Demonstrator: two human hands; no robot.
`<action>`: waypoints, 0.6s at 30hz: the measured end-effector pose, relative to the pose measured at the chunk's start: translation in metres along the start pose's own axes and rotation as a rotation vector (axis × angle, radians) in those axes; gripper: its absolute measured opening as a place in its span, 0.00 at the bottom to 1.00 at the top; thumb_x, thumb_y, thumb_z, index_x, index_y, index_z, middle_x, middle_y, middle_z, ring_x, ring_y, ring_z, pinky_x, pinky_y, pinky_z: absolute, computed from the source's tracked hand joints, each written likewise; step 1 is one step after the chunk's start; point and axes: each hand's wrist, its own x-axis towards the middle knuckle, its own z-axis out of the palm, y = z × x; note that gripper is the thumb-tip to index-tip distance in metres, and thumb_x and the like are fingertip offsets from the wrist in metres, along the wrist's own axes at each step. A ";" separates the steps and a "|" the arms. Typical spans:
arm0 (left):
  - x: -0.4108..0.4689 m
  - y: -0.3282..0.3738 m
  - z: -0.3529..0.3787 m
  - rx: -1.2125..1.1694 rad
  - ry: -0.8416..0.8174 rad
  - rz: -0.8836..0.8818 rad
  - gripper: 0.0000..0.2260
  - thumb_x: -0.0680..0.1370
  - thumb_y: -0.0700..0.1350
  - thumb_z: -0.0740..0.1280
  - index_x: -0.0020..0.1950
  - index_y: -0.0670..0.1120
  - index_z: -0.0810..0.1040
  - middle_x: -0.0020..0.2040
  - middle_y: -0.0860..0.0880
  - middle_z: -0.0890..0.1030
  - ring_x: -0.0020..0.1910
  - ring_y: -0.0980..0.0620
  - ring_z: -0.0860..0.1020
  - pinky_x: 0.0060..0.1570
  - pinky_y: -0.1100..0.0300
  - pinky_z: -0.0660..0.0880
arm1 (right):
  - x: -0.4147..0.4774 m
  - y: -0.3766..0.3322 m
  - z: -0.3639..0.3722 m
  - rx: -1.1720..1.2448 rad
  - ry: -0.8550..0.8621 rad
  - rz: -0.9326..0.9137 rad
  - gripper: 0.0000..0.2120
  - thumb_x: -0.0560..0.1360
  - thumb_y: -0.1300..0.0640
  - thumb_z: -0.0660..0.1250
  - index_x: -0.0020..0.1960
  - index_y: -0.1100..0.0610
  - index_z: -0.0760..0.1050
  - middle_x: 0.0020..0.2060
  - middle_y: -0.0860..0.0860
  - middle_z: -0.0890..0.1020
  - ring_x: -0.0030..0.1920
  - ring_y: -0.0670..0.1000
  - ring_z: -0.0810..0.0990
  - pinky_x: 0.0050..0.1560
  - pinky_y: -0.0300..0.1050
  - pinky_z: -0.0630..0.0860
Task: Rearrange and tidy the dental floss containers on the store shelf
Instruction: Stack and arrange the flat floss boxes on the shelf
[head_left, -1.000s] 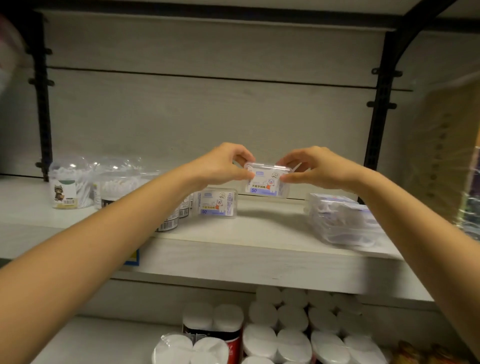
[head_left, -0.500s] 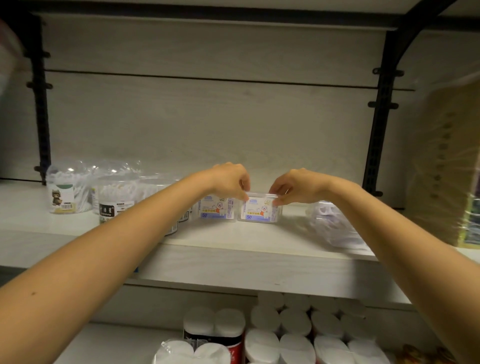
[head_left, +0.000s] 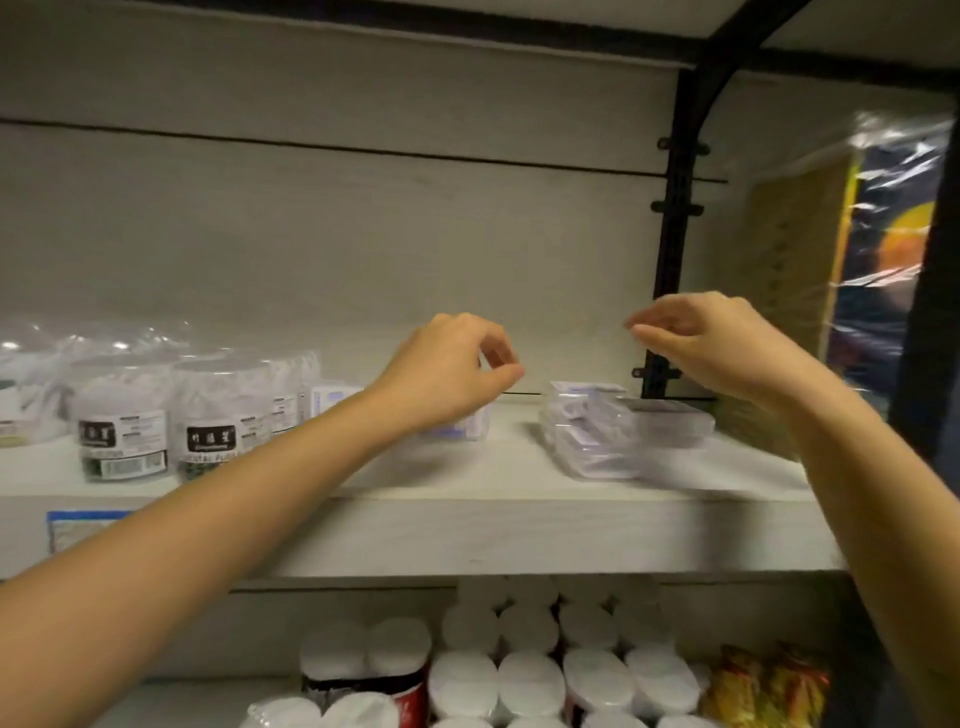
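Nearest, on the lower level, stand white-topped rolls (head_left: 530, 670), with crinkly snack packets (head_left: 769, 680) to their right. Above them runs the pale shelf (head_left: 519, 535), with a blue price tag (head_left: 78, 527) on its front edge at the left. Both bare forearms reach over it. The left hand (head_left: 447, 369) hovers just above a small clear floss box (head_left: 475, 427), fingers loosely curled and gripping nothing; the box stands on the shelf, mostly hidden behind the hand. A second floss box (head_left: 332, 400) stands just left of the wrist, beside black-labelled jars (head_left: 122, 415). The right hand (head_left: 711, 343) hangs, loosely curled and empty, above a stack of clear flat packs (head_left: 613, 431). Farthest are the grey back panel (head_left: 363, 234) and a black upright (head_left: 675, 234).
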 end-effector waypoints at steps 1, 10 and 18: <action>0.000 0.010 0.007 -0.071 -0.044 -0.011 0.08 0.73 0.51 0.67 0.45 0.49 0.83 0.36 0.56 0.78 0.38 0.53 0.77 0.40 0.63 0.68 | -0.008 0.011 -0.004 -0.026 0.009 0.066 0.14 0.77 0.48 0.61 0.57 0.53 0.78 0.53 0.52 0.82 0.53 0.53 0.79 0.57 0.53 0.75; -0.005 0.040 0.048 -0.234 -0.334 -0.111 0.29 0.74 0.63 0.61 0.38 0.36 0.79 0.33 0.41 0.69 0.30 0.49 0.65 0.32 0.57 0.61 | -0.047 0.048 0.020 0.129 -0.208 0.354 0.30 0.72 0.33 0.53 0.56 0.55 0.78 0.41 0.49 0.80 0.44 0.50 0.80 0.52 0.50 0.77; -0.018 0.040 0.033 -0.294 -0.197 -0.057 0.14 0.77 0.54 0.63 0.59 0.50 0.79 0.50 0.50 0.79 0.40 0.56 0.70 0.40 0.63 0.67 | -0.064 0.031 0.027 0.452 0.123 0.094 0.14 0.73 0.47 0.66 0.58 0.44 0.76 0.49 0.43 0.83 0.47 0.42 0.81 0.51 0.46 0.79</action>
